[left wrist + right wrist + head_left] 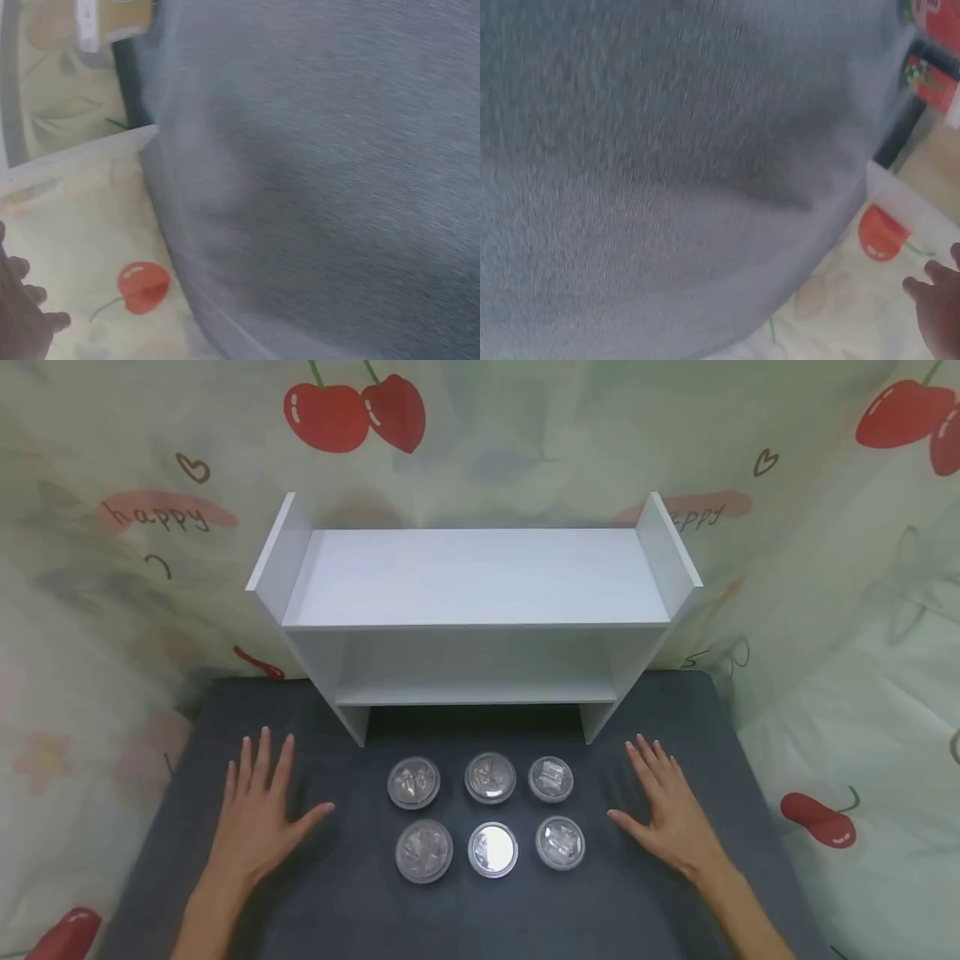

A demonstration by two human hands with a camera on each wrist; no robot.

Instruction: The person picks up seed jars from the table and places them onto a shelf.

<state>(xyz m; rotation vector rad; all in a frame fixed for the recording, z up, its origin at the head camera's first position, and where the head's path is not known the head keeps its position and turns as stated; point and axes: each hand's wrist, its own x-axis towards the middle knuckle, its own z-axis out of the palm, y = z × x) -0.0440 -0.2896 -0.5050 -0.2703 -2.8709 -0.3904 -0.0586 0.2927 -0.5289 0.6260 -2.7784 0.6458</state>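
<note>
Containers: six round clear lidded containers point(486, 814) with crinkled silvery contents, in two rows of three on the dark grey mat point(360, 910), between the hands.
Left hand point(258, 810): flat on the mat, fingers spread, holding nothing, left of the containers.
Right hand point(667, 810): flat, fingers straight, empty, right of them.
Shelf point(476, 602): white, two-tier, just behind the containers.
Backdrop: cherry-print cloth point(352, 414).
</note>
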